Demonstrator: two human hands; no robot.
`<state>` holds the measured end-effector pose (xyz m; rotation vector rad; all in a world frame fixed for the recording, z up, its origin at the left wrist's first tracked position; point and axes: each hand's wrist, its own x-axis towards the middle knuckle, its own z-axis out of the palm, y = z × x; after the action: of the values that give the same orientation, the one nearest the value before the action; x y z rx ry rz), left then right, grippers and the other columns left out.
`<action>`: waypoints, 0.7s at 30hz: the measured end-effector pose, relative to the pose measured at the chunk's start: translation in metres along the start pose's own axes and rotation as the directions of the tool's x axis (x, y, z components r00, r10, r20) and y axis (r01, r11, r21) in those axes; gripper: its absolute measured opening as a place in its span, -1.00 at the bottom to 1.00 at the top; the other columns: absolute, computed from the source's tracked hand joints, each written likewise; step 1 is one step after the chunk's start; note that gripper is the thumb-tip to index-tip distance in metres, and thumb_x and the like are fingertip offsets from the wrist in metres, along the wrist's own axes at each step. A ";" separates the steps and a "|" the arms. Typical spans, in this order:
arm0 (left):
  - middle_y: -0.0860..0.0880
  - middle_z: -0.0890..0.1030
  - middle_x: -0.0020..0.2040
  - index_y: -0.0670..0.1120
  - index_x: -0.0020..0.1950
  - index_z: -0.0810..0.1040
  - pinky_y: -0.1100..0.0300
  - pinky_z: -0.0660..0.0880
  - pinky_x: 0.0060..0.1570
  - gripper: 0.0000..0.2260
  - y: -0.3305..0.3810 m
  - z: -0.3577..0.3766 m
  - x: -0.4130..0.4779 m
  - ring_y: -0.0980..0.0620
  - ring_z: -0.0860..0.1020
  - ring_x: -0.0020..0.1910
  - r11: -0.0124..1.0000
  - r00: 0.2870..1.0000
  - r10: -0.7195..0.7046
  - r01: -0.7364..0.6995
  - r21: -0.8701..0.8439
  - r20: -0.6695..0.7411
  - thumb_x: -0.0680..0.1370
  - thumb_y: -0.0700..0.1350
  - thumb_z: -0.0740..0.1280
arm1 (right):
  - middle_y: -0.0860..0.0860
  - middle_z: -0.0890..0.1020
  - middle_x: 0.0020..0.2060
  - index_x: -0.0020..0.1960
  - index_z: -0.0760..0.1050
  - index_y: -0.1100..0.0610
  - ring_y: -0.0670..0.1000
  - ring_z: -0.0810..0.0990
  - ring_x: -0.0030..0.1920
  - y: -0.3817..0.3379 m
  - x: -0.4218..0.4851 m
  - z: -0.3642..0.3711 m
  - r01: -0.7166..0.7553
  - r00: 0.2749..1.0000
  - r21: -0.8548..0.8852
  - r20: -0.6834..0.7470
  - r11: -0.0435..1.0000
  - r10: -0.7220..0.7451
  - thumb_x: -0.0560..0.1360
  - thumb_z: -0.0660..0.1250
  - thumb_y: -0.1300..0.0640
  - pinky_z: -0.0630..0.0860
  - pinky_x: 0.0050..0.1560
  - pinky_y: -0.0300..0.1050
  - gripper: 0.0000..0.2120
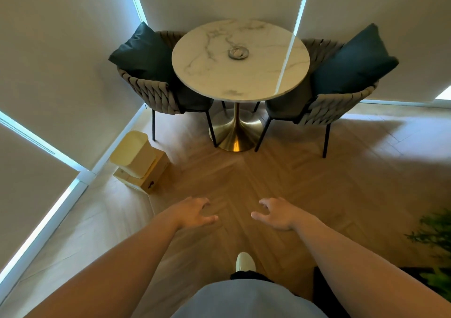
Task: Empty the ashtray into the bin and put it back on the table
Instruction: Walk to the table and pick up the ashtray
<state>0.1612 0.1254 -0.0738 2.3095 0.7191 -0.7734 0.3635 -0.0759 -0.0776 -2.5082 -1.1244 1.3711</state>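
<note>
Your left hand (pixel 195 211) & right hand (pixel 277 214) hang spread, empty, over floor; ashtray (pixel 238 53) w/ pale bits inside sits mid table (pixel 207 78), cream bin (pixel 133 151) lidded by wall

No legible text, label, brand, number or sign anywhere. Wooden box (pixel 146 176) at 9 o'clock carries small dark mark on near face; too small, blurred to read.

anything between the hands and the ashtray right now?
In the head view, bare wood floor, then the table's gold pedestal and its near marble top lie between both empty hands (left hand, right hand) and the ashtray.
</note>
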 end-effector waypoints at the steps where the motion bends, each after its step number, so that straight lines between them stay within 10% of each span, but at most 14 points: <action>1: -0.06 0.42 0.43 0.06 0.50 0.29 -0.03 0.41 0.32 -0.30 0.003 -0.006 0.009 -0.04 0.44 0.33 1.000 1.000 -0.007 0.007 -0.001 0.000 0.47 0.40 0.24 | 0.07 0.29 0.51 0.55 0.18 0.03 0.10 0.29 0.47 0.002 0.006 -0.009 -0.007 1.000 0.005 0.008 1.000 0.007 0.48 0.19 -0.38 0.33 0.40 0.10 -0.22; 21: -0.03 0.47 0.39 0.02 0.48 0.32 0.03 0.44 0.28 -0.38 -0.015 -0.131 0.178 0.00 0.48 0.29 0.996 0.998 0.035 -0.030 -0.090 0.052 0.50 0.27 0.32 | 0.07 0.31 0.51 0.55 0.19 0.06 0.09 0.29 0.48 -0.016 0.151 -0.135 -0.021 1.000 0.128 0.021 0.992 0.018 0.53 0.22 -0.29 0.33 0.41 0.14 -0.28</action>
<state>0.3188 0.2766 -0.1116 2.2069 0.6763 -0.7705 0.5069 0.0669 -0.0966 -2.4270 -0.9839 1.4277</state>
